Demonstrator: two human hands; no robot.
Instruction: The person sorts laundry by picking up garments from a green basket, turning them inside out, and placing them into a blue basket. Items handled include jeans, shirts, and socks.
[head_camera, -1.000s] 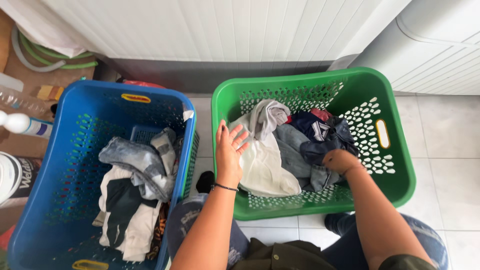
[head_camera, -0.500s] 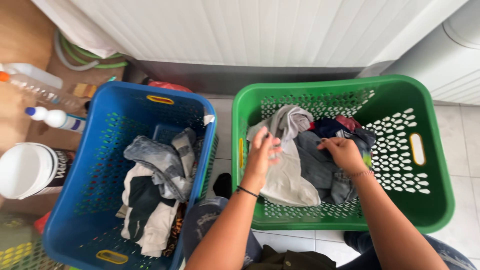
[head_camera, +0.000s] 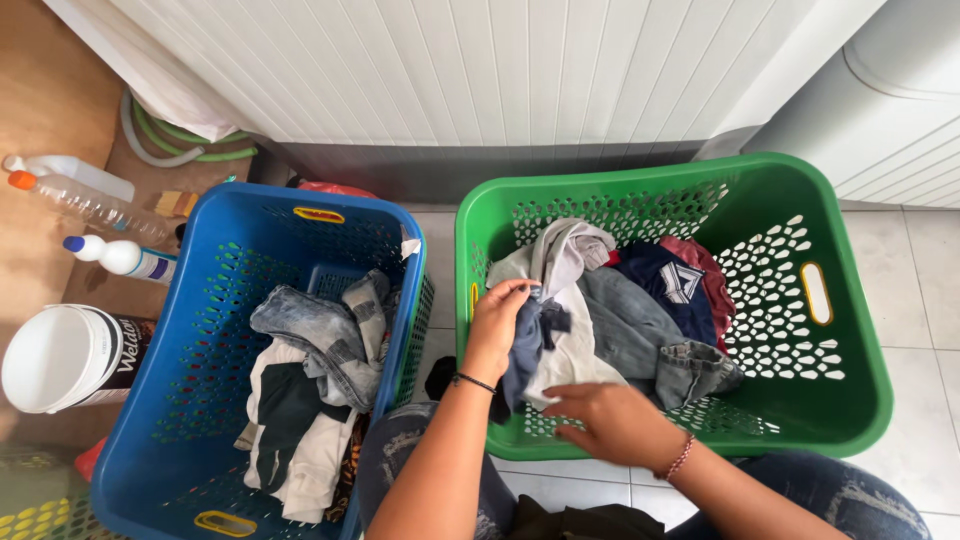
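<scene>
Laundry sorting, as I read it: left hand (head_camera: 497, 322) pinches a small dark-blue garment (head_camera: 527, 345), lifted over the green basket (head_camera: 846, 400) near its 9 o'clock wall, cloth hanging lengthwise toward 6. Right hand (head_camera: 606, 418) rests flat and unclenched on the white garment (head_camera: 575, 352) just below. Blue basket (head_camera: 150, 400) at 9 o'clock, nearer the left hand. Tiled floor, white panelled wall.
</scene>
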